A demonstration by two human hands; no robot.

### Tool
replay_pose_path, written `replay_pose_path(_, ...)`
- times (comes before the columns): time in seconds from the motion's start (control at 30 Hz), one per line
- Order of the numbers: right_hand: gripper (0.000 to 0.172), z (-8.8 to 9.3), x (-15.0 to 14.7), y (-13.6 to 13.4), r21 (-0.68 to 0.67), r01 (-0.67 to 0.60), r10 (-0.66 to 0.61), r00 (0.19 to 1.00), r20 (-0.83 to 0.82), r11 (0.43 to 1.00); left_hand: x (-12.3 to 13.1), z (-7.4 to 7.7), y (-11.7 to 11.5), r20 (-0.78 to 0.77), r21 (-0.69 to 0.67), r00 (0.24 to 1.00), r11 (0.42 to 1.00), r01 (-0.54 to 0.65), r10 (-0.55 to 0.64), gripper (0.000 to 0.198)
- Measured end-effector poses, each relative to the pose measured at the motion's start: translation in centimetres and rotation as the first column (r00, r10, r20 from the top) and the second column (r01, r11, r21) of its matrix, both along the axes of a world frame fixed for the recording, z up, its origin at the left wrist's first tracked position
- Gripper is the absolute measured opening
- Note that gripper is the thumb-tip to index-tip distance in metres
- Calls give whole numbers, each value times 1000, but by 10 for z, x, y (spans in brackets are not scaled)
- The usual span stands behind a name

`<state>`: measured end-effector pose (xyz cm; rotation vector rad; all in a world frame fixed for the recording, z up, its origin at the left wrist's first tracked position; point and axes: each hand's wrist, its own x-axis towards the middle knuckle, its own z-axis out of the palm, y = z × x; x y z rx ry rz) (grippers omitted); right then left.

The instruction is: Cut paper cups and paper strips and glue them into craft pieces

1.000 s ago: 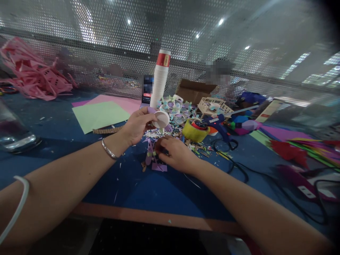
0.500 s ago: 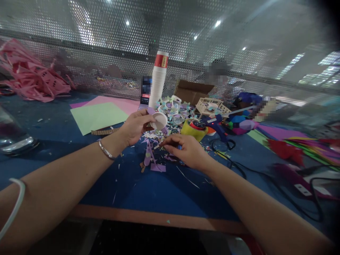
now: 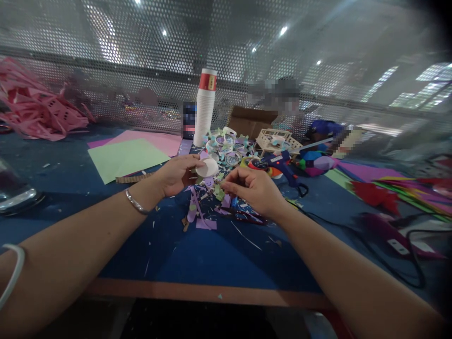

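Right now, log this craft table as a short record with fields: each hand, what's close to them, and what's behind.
Left hand: grips a small white cup, tipped on its side above the table
Right hand: fingers pinched together over paper scraps; what they pinch is too small to tell
Near hands: purple cutout, blue glue gun
Behind: stack of paper cups, green sheet, pink sheet
Surface: blue table
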<state>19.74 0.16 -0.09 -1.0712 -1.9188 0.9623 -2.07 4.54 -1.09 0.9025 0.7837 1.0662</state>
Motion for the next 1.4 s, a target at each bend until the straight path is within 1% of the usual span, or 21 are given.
replay_pose_path(0.1, 23, 1, -1, -1, 6, 30, -29, 999, -17, 1000, 1, 0, -1, 17, -32, 1000, 999, -10, 11, 23)
replay_pose_path(0.2, 24, 2, -1, -2, 13, 49, -48, 998, -29, 999, 2, 2, -4, -2, -53, 1000, 999, -14, 14, 23)
replay_pose_path(0.37, 32, 5, -3, -7, 2, 35, -35, 999, -34, 999, 4, 5, -8, -21, -36, 1000, 999, -7, 6, 24)
replay_pose_path(0.5, 34, 6, -4, -9, -7, 61, -61, 998, -33, 998, 4, 4, -7, 2, -50, 1000, 999, -11, 11, 23)
replay_pose_path(0.63, 32, 3, -4, -6, -31, 66, -69, 992, -106, 997, 3, 3, -6, 14, -46, 1000, 999, 8, -8, 23)
replay_pose_path(0.77, 24, 1, -3, -3, -52, 64, -72, 984, -162, 997, 3, 2, -6, 14, -29, 999, 999, 44, -44, 24)
replay_pose_path(0.93, 19, 1, -1, -3, -48, 62, -70, 980, -188, 997, 3, 4, -8, -30, -14, 997, 998, 67, -67, 24)
replay_pose_path(1.07, 16, 2, -2, -4, -45, 53, -61, 981, -184, 998, 4, 7, -10, -67, -28, 995, 997, 67, -69, 22)
replay_pose_path(1.23, 19, 0, -3, -5, -17, 29, -32, 984, -173, 999, 6, 6, -11, -85, -24, 993, 997, 80, -81, 21)
replay_pose_path(1.4, 20, -2, -4, -4, -1, -9, 8, 983, -181, 1000, 7, 9, -14, -80, -9, 987, 991, 136, -136, 29)
